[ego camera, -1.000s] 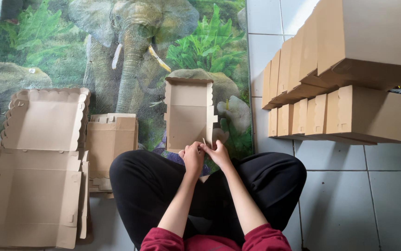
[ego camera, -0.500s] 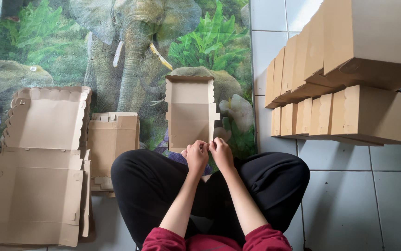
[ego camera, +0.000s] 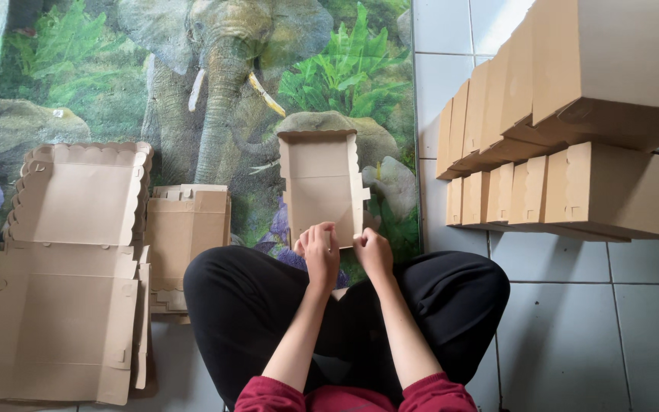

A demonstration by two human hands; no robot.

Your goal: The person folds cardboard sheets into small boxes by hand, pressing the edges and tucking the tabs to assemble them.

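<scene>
The left hand (ego camera: 319, 252) and right hand (ego camera: 373, 252) sit side by side, fingers curled onto the near edge of a half-folded cardboard box (ego camera: 322, 187), each gripping it. The box lies just beyond the hands on an elephant-print mat (ego camera: 215, 76), its scalloped side wall on the right-hand side. Left of the left hand lies a small pile of flat blanks (ego camera: 188, 229), and farther left a stack of unfolded scalloped sheets (ego camera: 62, 282). Well to the right of the right hand, finished boxes (ego camera: 573, 130) stand in rows on the tiled floor (ego camera: 566, 328).
</scene>
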